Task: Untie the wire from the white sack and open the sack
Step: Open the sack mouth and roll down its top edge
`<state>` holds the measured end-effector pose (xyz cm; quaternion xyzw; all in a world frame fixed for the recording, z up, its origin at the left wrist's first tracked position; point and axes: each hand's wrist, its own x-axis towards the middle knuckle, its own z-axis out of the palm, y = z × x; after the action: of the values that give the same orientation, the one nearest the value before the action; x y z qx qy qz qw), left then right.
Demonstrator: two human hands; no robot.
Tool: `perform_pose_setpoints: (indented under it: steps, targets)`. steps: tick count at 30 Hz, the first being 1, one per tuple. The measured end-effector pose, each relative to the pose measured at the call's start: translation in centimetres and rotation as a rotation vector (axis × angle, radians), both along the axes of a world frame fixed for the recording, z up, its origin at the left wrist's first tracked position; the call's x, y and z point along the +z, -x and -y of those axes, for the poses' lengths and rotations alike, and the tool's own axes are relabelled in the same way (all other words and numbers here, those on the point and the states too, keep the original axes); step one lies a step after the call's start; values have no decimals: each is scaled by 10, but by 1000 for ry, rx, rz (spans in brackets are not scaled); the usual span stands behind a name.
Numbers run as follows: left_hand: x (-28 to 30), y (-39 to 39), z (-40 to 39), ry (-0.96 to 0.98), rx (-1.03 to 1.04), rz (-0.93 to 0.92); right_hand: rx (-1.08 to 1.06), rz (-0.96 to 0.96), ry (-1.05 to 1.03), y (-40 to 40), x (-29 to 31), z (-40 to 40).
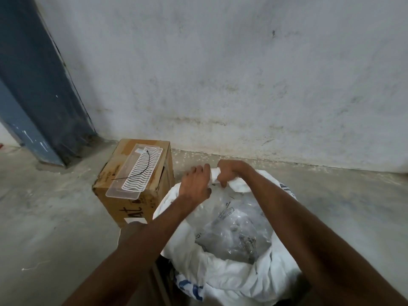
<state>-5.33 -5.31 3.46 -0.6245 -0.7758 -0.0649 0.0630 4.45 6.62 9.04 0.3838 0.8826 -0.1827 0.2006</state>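
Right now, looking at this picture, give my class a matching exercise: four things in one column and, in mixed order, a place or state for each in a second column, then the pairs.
Things
1. black wire
2. cardboard box
3. white sack
4. right hand

Places or states
A. gripping the bunched far edge of the sack
B. lying on the white plastic tray
C. mouth open, clear plastic bag inside
D. on the floor, left of the sack

Pairs: 1-B, 2-D, 3-C, 4-A
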Motion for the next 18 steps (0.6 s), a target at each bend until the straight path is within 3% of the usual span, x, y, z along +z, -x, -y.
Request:
perform_pose_setpoints:
  steps: [2, 4, 6, 8, 10, 12, 16, 18]
  targets:
    - [10, 3, -11, 97, 57, 82, 3, -102, -83, -5, -11, 3]
    - [23, 9, -22, 234, 60, 202, 14, -241, -348, -15, -29, 10]
    - [36, 15, -32, 419, 51, 390, 30, -256, -661, -30, -49, 20]
    - [47, 22, -39, 605, 13, 475, -44, -247, -764, -43, -60, 31]
    - [51, 24, -43, 706, -34, 466, -103, -195, -654, -51, -63, 33]
    - [45, 22, -46, 679, -69, 375, -135, -144, -516, -52, -57, 28]
    - [8, 1, -37, 339, -206, 41, -152, -123, -298, -44, -37, 10]
    - [-8, -13, -32, 213, -223, -10, -164, -48, -142, -39, -27, 2]
